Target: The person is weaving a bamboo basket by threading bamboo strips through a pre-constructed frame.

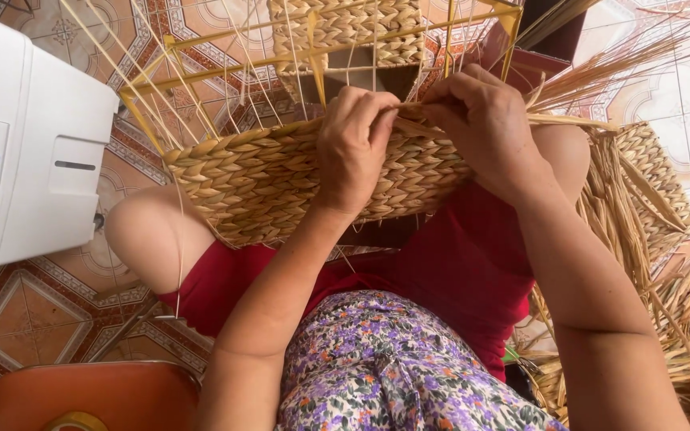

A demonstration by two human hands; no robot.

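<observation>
A half-woven straw basket (257,179) on a yellow wire frame (201,72) rests on my lap, its woven side facing me. My left hand (354,148) presses on the top edge of the weave, fingers curled over a straw strand (417,126). My right hand (485,128) pinches the same strand just to the right, at the rim. Thin pale uprights fan out from the frame beyond my hands. The fingertips are partly hidden behind the rim.
A white plastic appliance (25,136) stands at the left. A pile of loose dry straw and another woven piece (656,191) lie at the right. An orange stool seat (89,395) is at bottom left. Patterned tiles (33,311) cover the floor.
</observation>
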